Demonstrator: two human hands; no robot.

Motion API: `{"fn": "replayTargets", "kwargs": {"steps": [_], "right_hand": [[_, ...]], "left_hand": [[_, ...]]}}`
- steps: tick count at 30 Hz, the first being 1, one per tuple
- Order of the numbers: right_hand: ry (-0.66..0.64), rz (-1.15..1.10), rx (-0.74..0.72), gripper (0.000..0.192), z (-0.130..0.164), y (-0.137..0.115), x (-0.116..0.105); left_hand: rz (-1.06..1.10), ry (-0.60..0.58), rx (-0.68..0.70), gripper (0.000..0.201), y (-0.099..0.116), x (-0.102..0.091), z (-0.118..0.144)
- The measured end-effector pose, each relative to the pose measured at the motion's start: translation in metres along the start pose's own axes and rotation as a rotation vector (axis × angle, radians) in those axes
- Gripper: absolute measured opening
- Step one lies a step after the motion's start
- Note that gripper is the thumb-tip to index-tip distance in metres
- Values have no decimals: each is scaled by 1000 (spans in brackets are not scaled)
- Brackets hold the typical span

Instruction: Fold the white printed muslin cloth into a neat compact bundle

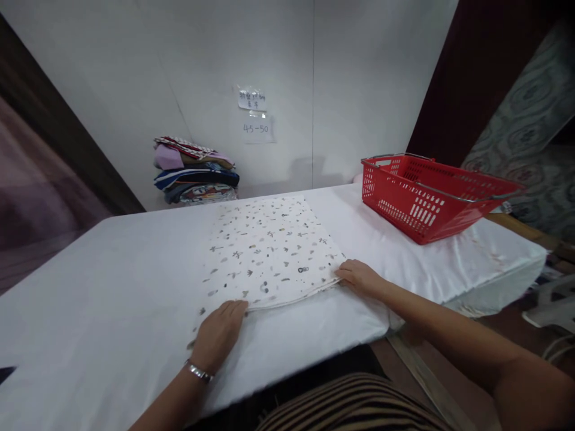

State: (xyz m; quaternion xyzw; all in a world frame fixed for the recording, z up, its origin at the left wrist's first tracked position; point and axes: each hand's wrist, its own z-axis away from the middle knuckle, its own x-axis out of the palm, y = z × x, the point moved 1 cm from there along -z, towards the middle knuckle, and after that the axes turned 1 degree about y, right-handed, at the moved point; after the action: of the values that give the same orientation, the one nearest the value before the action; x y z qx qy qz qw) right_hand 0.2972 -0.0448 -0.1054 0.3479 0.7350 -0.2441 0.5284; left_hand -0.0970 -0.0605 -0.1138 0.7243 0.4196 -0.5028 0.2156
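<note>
Striped fabric [354, 404] across the person's lap sits closest to the camera, at the near edge of a table covered in a white sheet [90, 287]. On that sheet lies a patterned cloth [269, 251], pale with small dark specks, spread flat and squared up near the middle. Its near edge shows more than one layer, so it looks to be folded over at least once, though how many folds it has cannot be told.

Resting on the near left corner of the cloth is the left hand [218, 335], palm down, fingers loosely together and pressing rather than gripping; a metal bracelet [200, 373] circles the wrist. At the near right corner, the right hand [359, 276] has its fingers curled and seems to pinch the edge, though the fingertips are partly hidden.

Judging by this, the cloth is part-folded and being smoothed. A stack of folded clothes [195, 170] stands by the wall at the back, and a red basket [431, 194] to the right shows nothing inside from this angle.
</note>
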Motion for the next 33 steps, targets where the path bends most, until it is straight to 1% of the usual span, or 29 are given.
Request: {"fn": "replayTargets", "kwargs": {"steps": [2,4,6,8,9,11,13,14,15,16,18,20,22,24,27,30,33], "right_hand": [[-35,-10,-9,16,0,7,1],[-85,-25,-30,15,-6,17,1],[-138,-38,-36,13,-20,29,-2],[-152,-26,2,13,-42,43,-13],[-122,-6,30,14,-55,49,-21],[16,42,65,19,-76,57,-37],[165,91,102,24,-84,58,-47],[201,110,99,24,-82,57,-46],[203,123,79,24,-76,54,-42],[172,126,42,22,-67,51,-35],[66,102,-54,18,-43,43,-15],[3,65,-89,16,-21,36,3],[-5,52,-66,16,-6,30,12],[4,53,-32,17,1,25,12],[-21,33,-1,19,6,19,5],[-60,9,23,21,9,14,1],[-74,-4,35,25,13,11,-1]], "left_hand": [[6,-10,-28,31,-8,-1,6],[-1,-42,-67,32,-16,-3,5],[-37,-81,-128,33,-26,-8,-4],[-99,-95,-200,35,-38,-17,-23],[-132,-86,-230,36,-45,-21,-34],[-180,-22,-269,37,-56,-28,-52],[-193,52,-244,38,-62,-28,-59],[-183,59,-201,38,-63,-26,-57],[-161,41,-142,39,-62,-21,-51],[-130,1,-75,39,-60,-15,-44],[-59,-86,34,41,-53,-1,-26],[-14,-119,77,42,-46,8,-11],[-8,-108,80,40,-41,12,-4],[-15,-96,93,37,-36,9,-4],[-9,-98,105,35,-28,1,-9],[-14,-117,79,33,-21,-6,-11],[-30,-145,57,32,-17,-8,-12]]}}
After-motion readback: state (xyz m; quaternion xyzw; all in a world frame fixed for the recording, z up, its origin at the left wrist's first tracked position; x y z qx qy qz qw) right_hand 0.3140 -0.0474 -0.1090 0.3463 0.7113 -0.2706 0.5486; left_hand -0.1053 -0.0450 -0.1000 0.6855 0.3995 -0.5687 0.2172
